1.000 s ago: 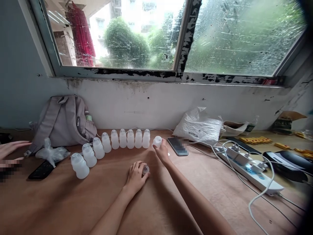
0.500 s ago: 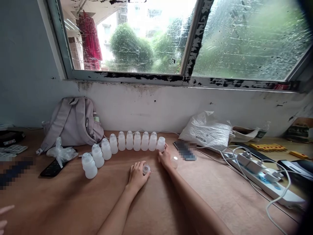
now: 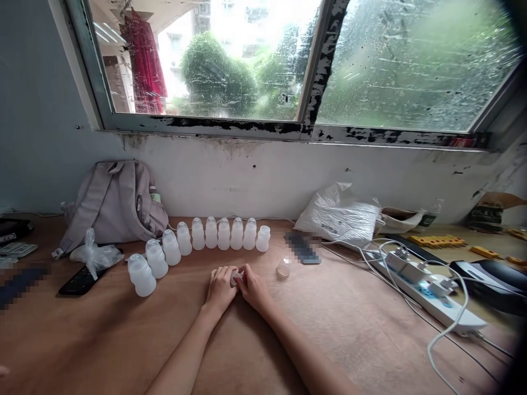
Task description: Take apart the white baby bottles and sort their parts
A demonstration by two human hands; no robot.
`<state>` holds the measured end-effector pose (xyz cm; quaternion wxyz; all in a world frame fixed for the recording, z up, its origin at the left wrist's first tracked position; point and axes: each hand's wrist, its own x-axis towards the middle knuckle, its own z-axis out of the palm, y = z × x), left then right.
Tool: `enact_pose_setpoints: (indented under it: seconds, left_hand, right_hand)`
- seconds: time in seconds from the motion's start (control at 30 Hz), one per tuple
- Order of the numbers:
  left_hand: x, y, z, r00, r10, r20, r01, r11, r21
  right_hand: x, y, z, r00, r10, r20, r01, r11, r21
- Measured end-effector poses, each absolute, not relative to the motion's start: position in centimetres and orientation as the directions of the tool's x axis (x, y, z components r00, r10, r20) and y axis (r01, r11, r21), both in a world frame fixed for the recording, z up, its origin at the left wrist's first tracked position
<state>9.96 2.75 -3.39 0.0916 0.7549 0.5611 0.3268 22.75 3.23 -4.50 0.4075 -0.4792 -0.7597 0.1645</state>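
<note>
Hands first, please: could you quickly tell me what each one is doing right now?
Left hand: closed on the small clear cap, resting on the table.
Right hand: fingers pinching the same cap.

View: a single head-worn camera; no second view shares the scene
Position: above the near edge of the counter (image 3: 370, 340)
Facing: forward and down, toward the far wall and window (image 3: 313, 60)
Nearness: forearms enter from the bottom edge; both hands lie mid-frame, close
Span: backpack (image 3: 111, 203) far left; power strip (image 3: 428, 296) right
</note>
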Motion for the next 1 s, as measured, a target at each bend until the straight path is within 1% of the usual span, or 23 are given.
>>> enact_pose_setpoints:
  seconds: [0.1, 0.2, 0.4, 0.53, 0.63, 0.73, 1.0]
  left_hand:
    - [10.0, 2.6, -3.2, 0.182, 0.897, 0.403, 0.785, -0.38, 0.49]
    - [10.0, 2.5, -3.1, 0.197, 0.894, 0.403, 0.788, -0.389, 0.477]
    - [10.1, 2.5, -3.0, 0.161, 0.884, 0.439, 0.809, -0.373, 0.455]
    - [10.4, 2.5, -2.8, 0.168, 0.858, 0.486, 0.812, -0.4, 0.425]
    - [10.5, 2.6, -2.8, 0.185, 0.843, 0.505, 0.813, -0.42, 0.404]
    - [10.6, 2.6, -2.9, 0.198, 0.835, 0.514, 0.816, -0.431, 0.386]
    - [10.6, 2.5, -3.1, 0.22, 0.796, 0.564, 0.809, -0.472, 0.351]
  right_hand:
    - [22.9, 3.8, -4.8, -0.202, 0.867, 0.455, 0.607, 0.475, -0.637]
    - [23.2, 4.1, -5.0, -0.211, 0.87, 0.446, 0.581, 0.479, -0.658]
    - [23.1, 4.1, -4.7, -0.173, 0.874, 0.453, 0.45, 0.48, -0.753]
    - [23.2, 4.1, -4.2, -0.104, 0.892, 0.44, 0.343, 0.447, -0.826]
    - [23.4, 4.2, -4.2, -0.053, 0.925, 0.376, 0.225, 0.378, -0.898]
    - [23.5, 4.4, -4.4, -0.057, 0.957, 0.284, 0.103, 0.289, -0.952]
    - [23.5, 4.7, -4.5, -0.11, 0.966, 0.234, 0.022, 0.237, -0.971]
